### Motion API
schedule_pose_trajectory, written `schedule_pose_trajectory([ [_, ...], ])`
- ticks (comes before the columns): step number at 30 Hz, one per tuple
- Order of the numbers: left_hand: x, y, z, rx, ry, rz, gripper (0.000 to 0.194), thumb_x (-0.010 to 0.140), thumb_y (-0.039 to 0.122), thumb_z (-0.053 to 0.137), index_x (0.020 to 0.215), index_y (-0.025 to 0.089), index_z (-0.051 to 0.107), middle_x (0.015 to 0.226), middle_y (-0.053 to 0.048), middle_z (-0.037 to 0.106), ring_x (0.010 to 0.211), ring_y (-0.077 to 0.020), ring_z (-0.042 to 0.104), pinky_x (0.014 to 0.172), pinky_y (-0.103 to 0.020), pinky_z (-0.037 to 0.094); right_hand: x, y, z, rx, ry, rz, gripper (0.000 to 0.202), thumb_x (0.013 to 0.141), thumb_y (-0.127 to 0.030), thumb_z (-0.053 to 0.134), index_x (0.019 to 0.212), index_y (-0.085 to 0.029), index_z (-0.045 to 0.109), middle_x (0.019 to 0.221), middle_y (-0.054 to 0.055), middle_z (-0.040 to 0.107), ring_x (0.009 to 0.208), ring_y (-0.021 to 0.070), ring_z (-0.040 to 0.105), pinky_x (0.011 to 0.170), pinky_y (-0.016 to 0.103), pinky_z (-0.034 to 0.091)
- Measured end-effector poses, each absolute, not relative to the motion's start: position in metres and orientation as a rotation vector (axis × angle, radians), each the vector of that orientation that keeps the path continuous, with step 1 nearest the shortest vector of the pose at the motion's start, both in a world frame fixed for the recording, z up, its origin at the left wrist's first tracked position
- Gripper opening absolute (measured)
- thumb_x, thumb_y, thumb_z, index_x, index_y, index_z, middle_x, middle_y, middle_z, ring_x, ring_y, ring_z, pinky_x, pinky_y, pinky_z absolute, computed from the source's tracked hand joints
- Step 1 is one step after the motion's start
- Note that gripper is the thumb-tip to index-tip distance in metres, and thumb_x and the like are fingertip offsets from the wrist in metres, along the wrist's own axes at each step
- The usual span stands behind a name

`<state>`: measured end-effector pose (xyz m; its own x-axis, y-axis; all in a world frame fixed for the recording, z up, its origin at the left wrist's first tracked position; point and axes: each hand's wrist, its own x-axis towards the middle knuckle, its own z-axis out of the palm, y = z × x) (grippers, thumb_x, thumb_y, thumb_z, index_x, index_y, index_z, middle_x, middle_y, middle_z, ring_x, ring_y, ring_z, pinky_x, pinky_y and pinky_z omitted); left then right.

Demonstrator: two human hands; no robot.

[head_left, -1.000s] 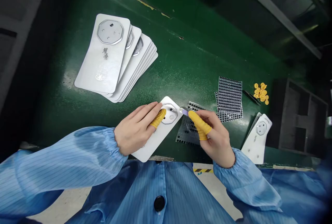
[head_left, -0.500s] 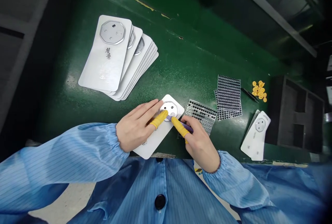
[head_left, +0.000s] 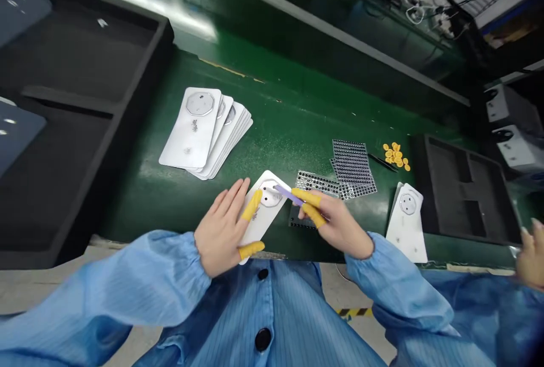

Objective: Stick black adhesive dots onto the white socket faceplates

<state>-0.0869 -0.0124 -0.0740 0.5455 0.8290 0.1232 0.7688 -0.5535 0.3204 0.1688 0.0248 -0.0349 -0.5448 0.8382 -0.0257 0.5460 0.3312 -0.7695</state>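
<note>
My left hand [head_left: 225, 225] lies with its fingers stretched out on a white phone-back panel [head_left: 268, 218], holding it flat near the table's front edge. Yellow finger cots cover two of its fingers. Pinched between the yellow-covered fingers of my right hand [head_left: 335, 217] is a slim purple tool [head_left: 291, 193]. Its tip touches the eight-sided camera ring [head_left: 270, 200] on the panel, where dark dots show in the holes. Sheets of small black dots [head_left: 317, 181] lie right beside my right hand, one partly under it.
Fanned white panels [head_left: 187, 146] lie at back left; other panels [head_left: 410, 228] are at right. Black tweezers [head_left: 382, 163] sit near rolled yellow finger cots [head_left: 395, 156]. Black trays stand at far left [head_left: 144, 72] and right [head_left: 425, 186]. Another person's hand [head_left: 531, 256] shows at the right edge.
The view has shifted, showing more at both sides. My left fingers have moved off the camera ring and spread on the panel. My right hand has drawn back rightward, still holding the purple tool.
</note>
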Motion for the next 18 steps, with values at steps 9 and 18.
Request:
schedule_pose_trajectory([
  [9, -0.105, -0.072, -0.059, 2.583, 1.269, 0.298, 0.006, 0.074, 0.014, 0.063, 0.071, 0.013, 0.068, 0.141, -0.018, 0.051, 0.131, -0.0347, 0.046, 0.102, -0.045, 0.048, 0.168, 0.112, -0.064, -1.452, -2.143, 0.589, 0.027, 0.088, -0.02, 0.051, 0.109, -0.017, 0.068, 0.107, 0.012, 0.064, 0.099, 0.0252, 0.062, 0.092, 0.051, 0.051],
  [18, -0.129, -0.043, 0.008, 2.607, 1.014, 1.096, 0.056, 0.086, 0.0, 0.044, 0.14, 0.016, 0.045, 0.132, -0.011, 0.06, 0.122, -0.0244, 0.057, 0.101, -0.044, 0.051, 0.154, 0.01, 0.008, -1.286, -1.725, 1.139, 0.039, 0.094, -0.05, 0.045, 0.105, -0.021, 0.069, 0.093, 0.005, 0.073, 0.069, 0.0141, 0.066, 0.064, 0.03, 0.058],
])
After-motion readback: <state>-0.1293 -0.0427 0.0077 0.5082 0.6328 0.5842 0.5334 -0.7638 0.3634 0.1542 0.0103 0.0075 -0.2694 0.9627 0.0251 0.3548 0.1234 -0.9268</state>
